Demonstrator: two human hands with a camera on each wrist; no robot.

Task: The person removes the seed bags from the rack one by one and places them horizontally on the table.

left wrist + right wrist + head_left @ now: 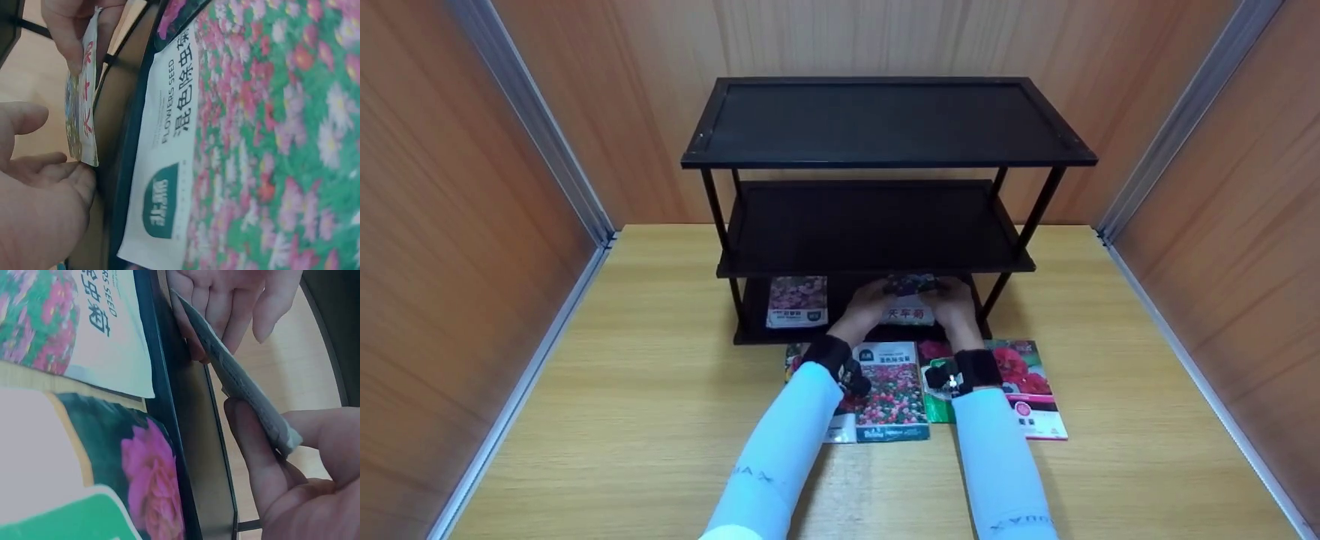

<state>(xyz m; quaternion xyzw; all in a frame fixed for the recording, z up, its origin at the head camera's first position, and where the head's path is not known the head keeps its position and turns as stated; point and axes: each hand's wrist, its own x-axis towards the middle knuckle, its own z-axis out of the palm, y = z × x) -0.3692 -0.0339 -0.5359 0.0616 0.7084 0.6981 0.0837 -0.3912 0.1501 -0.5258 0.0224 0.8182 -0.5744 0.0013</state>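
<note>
Over the bottom shelf, my right hand (952, 301) pinches a flower seed packet (907, 311) between thumb and fingers. In the right wrist view the packet (242, 388) is tilted and seen nearly edge-on. My left hand (866, 304) is at the packet's other side. Its fingers are extended and its thumb stands apart, as the left wrist view shows; the fingertips (84, 177) lie at the packet's lower corner. Another seed packet (797, 304) with pink flowers lies on the left part of the bottom shelf.
A black three-tier rack (885, 124) stands against the back wall, its middle shelf (870, 225) close above my hands. Before it on the table lie several seed packets, including a pink-flowered one (892, 397) and a red-flowered one (1024, 379). Wooden panels flank both sides.
</note>
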